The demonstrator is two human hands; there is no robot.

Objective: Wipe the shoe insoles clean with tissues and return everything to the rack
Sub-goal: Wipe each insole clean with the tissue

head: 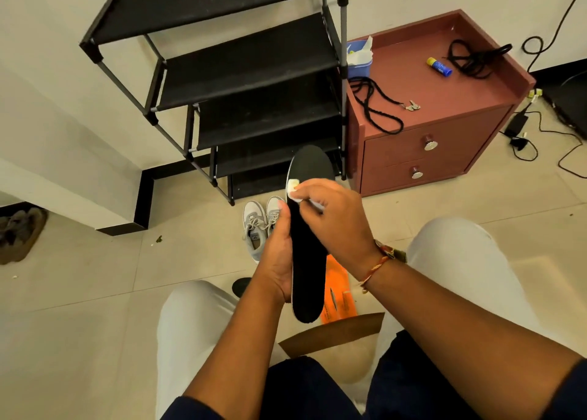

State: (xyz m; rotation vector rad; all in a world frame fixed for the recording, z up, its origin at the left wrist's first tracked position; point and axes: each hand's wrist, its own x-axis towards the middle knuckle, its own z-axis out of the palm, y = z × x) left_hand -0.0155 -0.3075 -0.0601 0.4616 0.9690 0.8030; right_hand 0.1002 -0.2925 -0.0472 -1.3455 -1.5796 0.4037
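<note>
Wiping under way: my left hand (279, 254) grips the black insole (309, 260), my right hand (333, 219) pinches a tissue (293, 188) on it; orange insole (338, 287), shoes (259, 225) and rack (254, 86) return remain, I judge.

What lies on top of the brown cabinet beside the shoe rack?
A blue tissue box, a looped black cord, keys, a blue-yellow tube and a bundled black cord. The box's inside, below the protruding tissue, is hidden.

A black insole (309, 260) and white tissue (293, 190) before a black rack (247, 60). Grey-and-white sneakers (254, 225) and an orange insole (338, 292) on beige floor tiles (79, 276). The cabinet (444, 133) is reddish-brown, its glue stick (440, 66) blue and yellow
</note>
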